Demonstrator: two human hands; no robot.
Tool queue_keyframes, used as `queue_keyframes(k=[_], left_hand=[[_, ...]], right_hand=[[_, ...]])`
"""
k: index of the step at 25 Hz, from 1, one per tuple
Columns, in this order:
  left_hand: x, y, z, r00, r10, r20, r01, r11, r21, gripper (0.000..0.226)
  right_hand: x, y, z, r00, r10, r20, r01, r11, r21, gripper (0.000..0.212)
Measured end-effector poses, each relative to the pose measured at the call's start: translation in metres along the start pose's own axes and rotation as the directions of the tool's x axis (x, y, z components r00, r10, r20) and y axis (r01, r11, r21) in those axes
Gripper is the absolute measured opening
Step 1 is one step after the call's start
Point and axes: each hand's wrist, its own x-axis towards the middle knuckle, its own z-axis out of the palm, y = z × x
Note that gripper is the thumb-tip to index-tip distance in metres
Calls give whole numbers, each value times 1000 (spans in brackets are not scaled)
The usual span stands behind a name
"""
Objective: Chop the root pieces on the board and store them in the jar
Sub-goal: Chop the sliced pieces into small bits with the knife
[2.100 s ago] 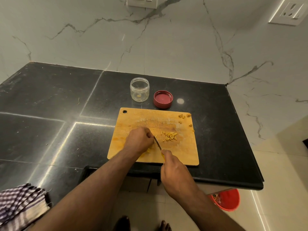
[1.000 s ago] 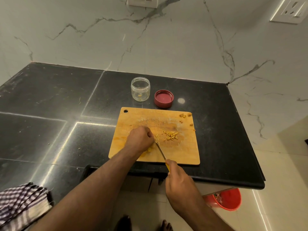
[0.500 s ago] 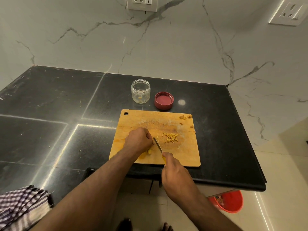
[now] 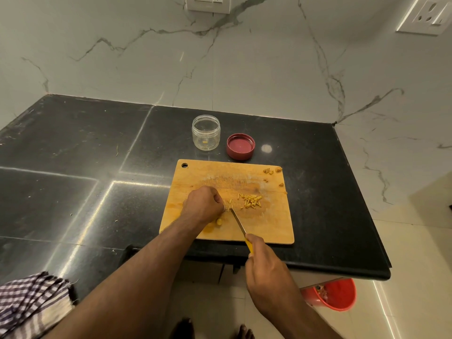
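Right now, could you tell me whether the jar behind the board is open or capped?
Open. The jar stands upright with no lid; its red lid lies beside it on the counter.

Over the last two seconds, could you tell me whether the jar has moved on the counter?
No. The jar stands just left of the red lid, behind the board's far edge, as before; only the camera shifted.
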Motion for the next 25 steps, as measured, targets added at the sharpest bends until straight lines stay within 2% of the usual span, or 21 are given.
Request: queue_keyframes(k=[4, 12, 16, 22, 25], left_hand=[[0, 0, 1, 1000, -16, -5, 16, 1000, 8, 4], [-1, 1, 1, 999, -46, -18, 47, 999, 9, 9], [-1, 3, -1, 999, -47, -13, 48, 999, 15, 8], [-7, 7, -2, 1000, 2, -24, -1, 999, 44, 7], [-12, 2, -8, 998, 24, -54, -27, 998, -58, 9]], right_hand=[[15, -8, -6, 999, 37, 1, -37, 998, 54, 42], [29, -12, -4, 998, 16, 56, -16, 1000, -5, 42], [16, -6, -8, 996, 33, 82, -35, 999, 21, 39], [3, 0, -15, 995, 100, 17, -102, 987, 122, 40], [4, 0, -19, 995, 96, 1, -95, 987, 129, 39]])
